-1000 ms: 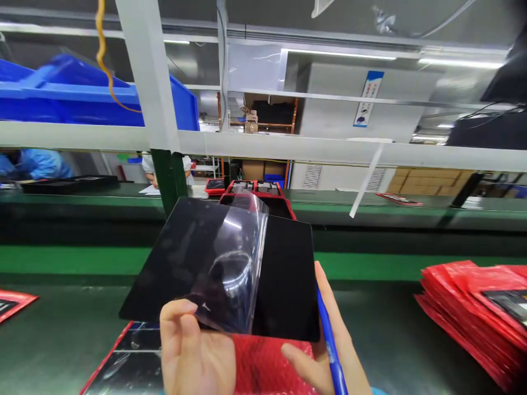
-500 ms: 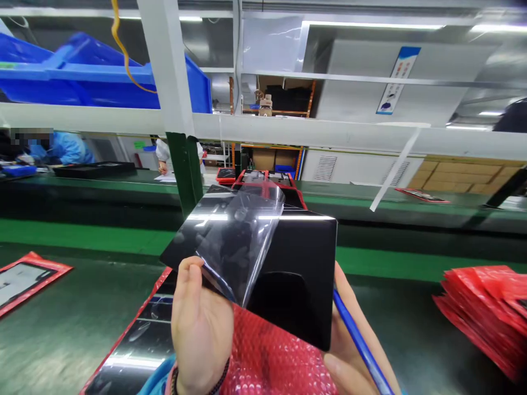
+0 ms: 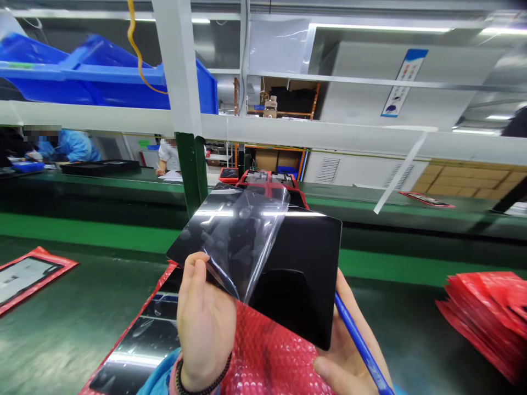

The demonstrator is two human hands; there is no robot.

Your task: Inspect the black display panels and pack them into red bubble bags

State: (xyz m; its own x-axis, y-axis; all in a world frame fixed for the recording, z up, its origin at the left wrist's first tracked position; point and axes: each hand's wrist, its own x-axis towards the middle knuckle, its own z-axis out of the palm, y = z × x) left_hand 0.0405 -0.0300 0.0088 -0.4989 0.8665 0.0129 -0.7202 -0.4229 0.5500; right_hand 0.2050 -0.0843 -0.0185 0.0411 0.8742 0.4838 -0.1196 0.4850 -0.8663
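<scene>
A glossy black screen panel (image 3: 304,258) is held up tilted in front of me, with clear protective film (image 3: 236,247) partly lifted and folded back over its left side. My left hand (image 3: 208,323) is closed at the lower left edge, its fingertips on the film; the thumb is hidden. On the right, my right hand (image 3: 354,340) grips the panel by its side edge. A blue pen-like stick (image 3: 360,340) also lies in that hand. Beneath are a red bubble-wrap bag (image 3: 275,351) and another film-covered black panel (image 3: 144,334).
Red bubble bags (image 3: 486,312) are stacked at right. A bagged panel (image 3: 28,277) lies at left. Ahead stands a green-and-white post (image 3: 183,82) beneath a shelf with blue bins (image 3: 102,82). Two people work across the line, one in blue sleeves (image 3: 80,145).
The view has shifted slightly, so the scene sits a little further right. Both hands keep their hold, and the film stays folded back much as before.
</scene>
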